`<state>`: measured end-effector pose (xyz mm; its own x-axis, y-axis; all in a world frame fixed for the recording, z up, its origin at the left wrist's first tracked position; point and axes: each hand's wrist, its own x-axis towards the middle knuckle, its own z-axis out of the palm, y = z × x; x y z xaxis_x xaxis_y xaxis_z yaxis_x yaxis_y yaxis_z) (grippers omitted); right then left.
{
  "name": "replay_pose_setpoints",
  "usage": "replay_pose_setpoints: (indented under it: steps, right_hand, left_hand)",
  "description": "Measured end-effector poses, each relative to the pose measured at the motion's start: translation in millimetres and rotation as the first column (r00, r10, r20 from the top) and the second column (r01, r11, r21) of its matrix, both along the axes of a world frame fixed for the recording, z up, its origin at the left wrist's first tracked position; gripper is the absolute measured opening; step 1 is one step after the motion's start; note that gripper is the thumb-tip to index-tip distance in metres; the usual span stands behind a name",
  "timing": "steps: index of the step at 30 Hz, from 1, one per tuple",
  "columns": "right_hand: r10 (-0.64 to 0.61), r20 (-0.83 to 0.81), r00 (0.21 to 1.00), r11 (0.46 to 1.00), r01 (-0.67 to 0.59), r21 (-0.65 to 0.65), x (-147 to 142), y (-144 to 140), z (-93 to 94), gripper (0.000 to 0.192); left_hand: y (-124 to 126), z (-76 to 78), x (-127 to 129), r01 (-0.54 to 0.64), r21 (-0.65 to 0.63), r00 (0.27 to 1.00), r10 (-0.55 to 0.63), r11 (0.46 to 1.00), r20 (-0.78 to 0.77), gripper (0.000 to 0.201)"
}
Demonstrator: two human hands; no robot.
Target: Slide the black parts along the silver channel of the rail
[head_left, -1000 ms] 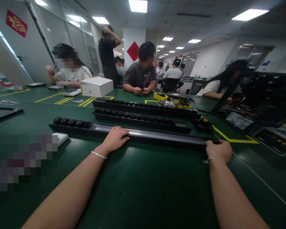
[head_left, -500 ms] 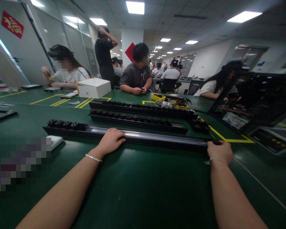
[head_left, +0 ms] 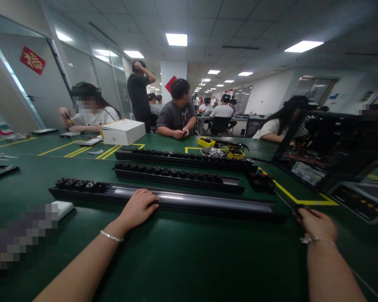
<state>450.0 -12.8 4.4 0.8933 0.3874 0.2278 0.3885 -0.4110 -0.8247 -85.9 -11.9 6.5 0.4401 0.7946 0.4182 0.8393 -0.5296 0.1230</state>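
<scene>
I judged this a steadying step: my left hand [head_left: 139,209] gripped the black channel rail [head_left: 195,200], my right hand's [head_left: 319,225] fingers pinched a small black part [head_left: 298,208]; next called for steadiness.

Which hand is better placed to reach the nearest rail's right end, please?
Probably the right hand: it is beside that end, seemingly holding a small dark piece; the left hand rests on the rail near its middle.
</scene>
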Motion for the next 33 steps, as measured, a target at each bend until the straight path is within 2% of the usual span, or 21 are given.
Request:
replay_pose_setpoints:
  steps: [2, 4, 7, 13, 18, 20, 30, 33]
  right_hand:
    - [-0.018, -0.047, 0.999, 0.992, 0.012, -0.123, 9, 5, -0.3, 0.023]
    - [0.07, -0.029, 0.997, 0.978, -0.075, -0.193, 16, 14, -2.2, 0.026]
    - [0.184, 0.0, 0.983, 0.952, -0.178, -0.249, 25, 32, -6.2, 0.031]
    - [0.196, 0.054, 0.979, 0.911, -0.161, -0.381, 44, 62, -9.3, 0.037]
    - [0.344, 0.071, 0.936, 0.836, -0.271, -0.478, 52, 73, -9.4, 0.049]
    - [0.382, 0.078, 0.921, 0.814, -0.295, -0.5, 51, 74, -9.1, 0.055]
    - [0.404, 0.199, 0.893, 0.802, -0.241, -0.547, 49, 88, -7.3, 0.072]
    - [0.448, 0.192, 0.873, 0.778, -0.275, -0.564, 51, 90, -3.8, 0.075]
  left_hand:
    - [-1, 0.7, 1, -0.004, -0.008, 1.0, 0.004, 1.0, -0.002, 0.015]
    - [-2, 1.3, 1, -0.017, -0.016, 1.0, 0.017, 1.0, -0.003, 0.014]
    - [-4, 1.2, 1, -0.034, -0.023, 0.999, 0.033, 0.999, -0.003, 0.014]
    - [-5, 0.6, 0, -0.056, -0.033, 0.998, 0.055, 0.998, -0.018, 0.016]
    - [-4, 0.6, -1, -0.064, -0.032, 0.997, 0.063, 0.997, -0.043, 0.022]
    - [-3, -0.5, -3, -0.07, -0.028, 0.997, 0.068, 0.997, -0.047, 0.025]
    - [-4, -0.1, -1, -0.087, -0.011, 0.994, 0.086, 0.996, -0.071, 0.025]
    - [-5, 1.1, 1, -0.092, -0.018, 0.993, 0.091, 0.996, -0.07, 0.025]
